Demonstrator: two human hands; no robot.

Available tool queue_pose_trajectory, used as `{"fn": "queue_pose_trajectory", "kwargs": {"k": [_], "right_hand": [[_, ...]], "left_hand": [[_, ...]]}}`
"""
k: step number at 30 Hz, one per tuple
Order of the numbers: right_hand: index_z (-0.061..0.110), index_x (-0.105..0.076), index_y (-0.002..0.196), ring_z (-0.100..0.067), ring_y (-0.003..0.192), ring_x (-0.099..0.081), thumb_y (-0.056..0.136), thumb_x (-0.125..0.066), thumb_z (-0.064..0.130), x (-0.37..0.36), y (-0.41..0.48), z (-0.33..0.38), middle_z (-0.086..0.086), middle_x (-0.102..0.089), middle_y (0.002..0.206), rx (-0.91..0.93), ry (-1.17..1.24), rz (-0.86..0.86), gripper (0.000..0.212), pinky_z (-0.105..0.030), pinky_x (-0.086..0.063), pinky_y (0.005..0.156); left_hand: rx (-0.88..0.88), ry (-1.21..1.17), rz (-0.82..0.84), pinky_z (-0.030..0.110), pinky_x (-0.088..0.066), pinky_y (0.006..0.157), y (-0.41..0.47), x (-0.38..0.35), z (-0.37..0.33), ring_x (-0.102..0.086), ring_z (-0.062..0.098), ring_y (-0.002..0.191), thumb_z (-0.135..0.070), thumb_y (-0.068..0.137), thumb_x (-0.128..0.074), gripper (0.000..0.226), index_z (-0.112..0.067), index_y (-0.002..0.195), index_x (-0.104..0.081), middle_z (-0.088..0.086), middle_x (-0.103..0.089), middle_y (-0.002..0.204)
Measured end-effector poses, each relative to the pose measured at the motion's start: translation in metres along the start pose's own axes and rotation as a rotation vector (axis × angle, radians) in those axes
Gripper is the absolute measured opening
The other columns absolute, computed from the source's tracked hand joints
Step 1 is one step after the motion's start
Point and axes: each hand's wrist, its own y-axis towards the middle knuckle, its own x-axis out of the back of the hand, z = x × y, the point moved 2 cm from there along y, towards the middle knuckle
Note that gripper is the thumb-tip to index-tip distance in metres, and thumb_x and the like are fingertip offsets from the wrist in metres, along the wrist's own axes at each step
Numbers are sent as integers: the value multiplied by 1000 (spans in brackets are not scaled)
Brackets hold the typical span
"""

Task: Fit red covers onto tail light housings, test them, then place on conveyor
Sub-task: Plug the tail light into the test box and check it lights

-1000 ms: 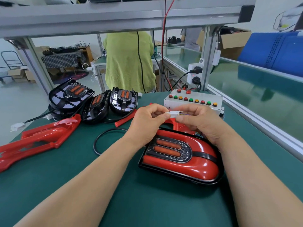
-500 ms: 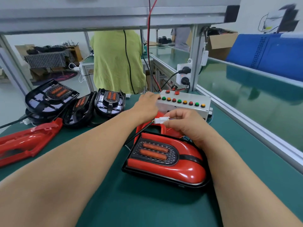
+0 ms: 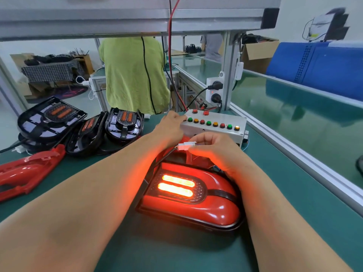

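A tail light with its red cover [image 3: 196, 201] fitted lies on the green bench in front of me, its two oval lamps glowing orange-red. My right hand [image 3: 214, 148] pinches the joined white connector [image 3: 185, 145] just behind the light. My left hand [image 3: 170, 126] reaches to the white test box [image 3: 214, 126], with fingertips on the leftmost buttons of its row. Its rightmost button glows yellow.
Three uncovered black housings [image 3: 123, 124] stand at the back left, loose red covers [image 3: 27, 169] lie at the left edge. The green conveyor [image 3: 294, 114] runs along the right behind an aluminium rail. A person in a yellow-green top stands beyond the bench.
My left hand left the connector and moved onto the test box buttons. The tail light's lamps went from dark to lit. My right hand kept hold of the connector.
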Motion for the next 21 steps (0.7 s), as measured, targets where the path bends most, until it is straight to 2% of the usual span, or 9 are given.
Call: {"fn": "queue_pose_trajectory", "kwargs": {"k": [4,8,14,21], "right_hand": [[19,-75,89,-2,58,-60,80,-78,9,-2,1,1,7,-72,68,-15,-12,10,14,-14,-47,53],[18,-75,89,3,50,-53,79,-79,9,-3,2,2,12,-66,62,-9,-23,10,14,-10,-41,48],[19,-76,89,3,51,-53,78,-80,13,-2,2,2,12,-66,62,-10,-46,12,13,-10,-41,49],[18,-75,90,3,51,-54,79,-79,10,-1,2,2,12,-67,62,-19,-30,22,14,-11,-42,48]], "left_hand": [[5,79,-31,48,-32,112,0,-1,-1,-31,27,136,-9,91,-47,63,-26,151,-36,5,-34,145],[-71,196,-151,44,-34,103,1,-2,-7,-31,27,132,-10,85,-57,67,-26,148,-38,1,-33,145],[-267,270,-88,42,-30,104,9,-8,-17,-27,24,135,1,87,-54,70,-32,147,-40,-6,-34,151],[-288,334,-57,43,-29,107,14,-7,-23,-26,24,139,-4,89,-58,77,-36,152,-27,-4,-35,153]]}}
